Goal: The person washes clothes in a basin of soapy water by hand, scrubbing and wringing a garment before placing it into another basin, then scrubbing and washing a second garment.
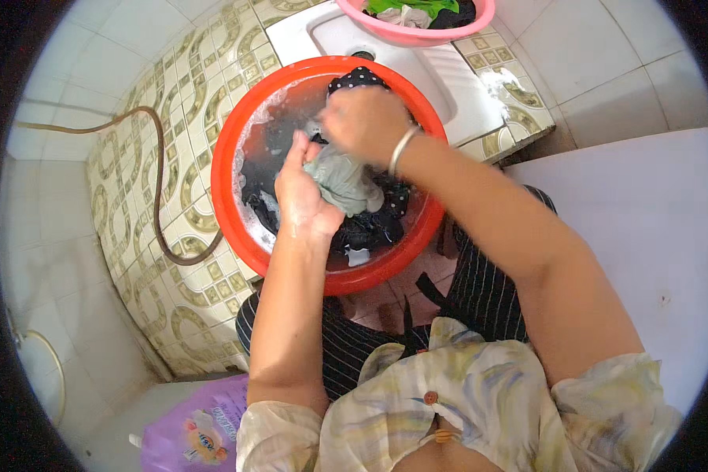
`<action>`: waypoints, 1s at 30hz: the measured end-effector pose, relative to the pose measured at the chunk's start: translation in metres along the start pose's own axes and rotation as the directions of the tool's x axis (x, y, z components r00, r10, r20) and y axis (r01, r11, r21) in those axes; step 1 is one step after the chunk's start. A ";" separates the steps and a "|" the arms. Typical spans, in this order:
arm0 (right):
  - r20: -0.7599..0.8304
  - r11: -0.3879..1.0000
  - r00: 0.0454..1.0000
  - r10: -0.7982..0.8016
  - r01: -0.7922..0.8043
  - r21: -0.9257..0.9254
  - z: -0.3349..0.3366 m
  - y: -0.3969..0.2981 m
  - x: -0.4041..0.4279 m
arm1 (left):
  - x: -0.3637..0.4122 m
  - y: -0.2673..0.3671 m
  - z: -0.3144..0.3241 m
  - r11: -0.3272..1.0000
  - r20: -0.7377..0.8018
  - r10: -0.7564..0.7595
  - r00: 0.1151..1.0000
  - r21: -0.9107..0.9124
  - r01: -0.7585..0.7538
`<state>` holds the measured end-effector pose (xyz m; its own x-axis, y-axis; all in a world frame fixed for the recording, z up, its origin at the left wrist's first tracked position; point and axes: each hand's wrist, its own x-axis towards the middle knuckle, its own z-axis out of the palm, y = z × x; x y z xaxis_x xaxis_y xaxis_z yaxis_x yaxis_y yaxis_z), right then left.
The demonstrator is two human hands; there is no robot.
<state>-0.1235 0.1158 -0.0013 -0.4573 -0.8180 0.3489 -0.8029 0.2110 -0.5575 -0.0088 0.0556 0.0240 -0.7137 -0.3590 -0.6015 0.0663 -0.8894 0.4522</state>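
A pale grey-green wet cloth is bunched between my hands, above a red plastic basin of soapy water. My left hand holds it from the left, thumb up and palm turned inward. My right hand, blurred by motion, is curled in a fist over the cloth's upper end; its fingertips are hidden. Just beyond that fist, a black cloth with white dots lies against the basin's far side. Dark wet clothes are partly under water below my hands.
Behind the basin is a white squat toilet set in a patterned tile platform. A pink basin of clothes stands at the back. A brown hose curves along the left. A purple detergent pouch lies at lower left, a white panel at right.
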 end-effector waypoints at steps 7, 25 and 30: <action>0.230 0.798 0.968 -0.102 -0.059 0.600 -0.019 0.007 -0.004 | 0.007 0.018 -0.004 0.993 -0.020 0.074 0.997 0.098 -0.072; 0.333 0.791 0.942 -0.037 -0.176 0.586 -0.046 0.045 -0.001 | 0.014 0.034 -0.030 0.969 0.221 0.244 0.944 -0.082 -0.231; 0.318 0.171 0.922 0.219 -0.357 0.918 -0.019 0.059 0.002 | 0.013 0.010 -0.010 0.993 0.242 0.093 0.966 -0.093 -0.073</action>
<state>-0.1788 0.1369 -0.0186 -0.4764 -0.8783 -0.0398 0.3768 -0.1630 -0.9118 -0.0105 0.0394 0.0145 -0.8517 -0.3614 -0.3794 0.1828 -0.8835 0.4312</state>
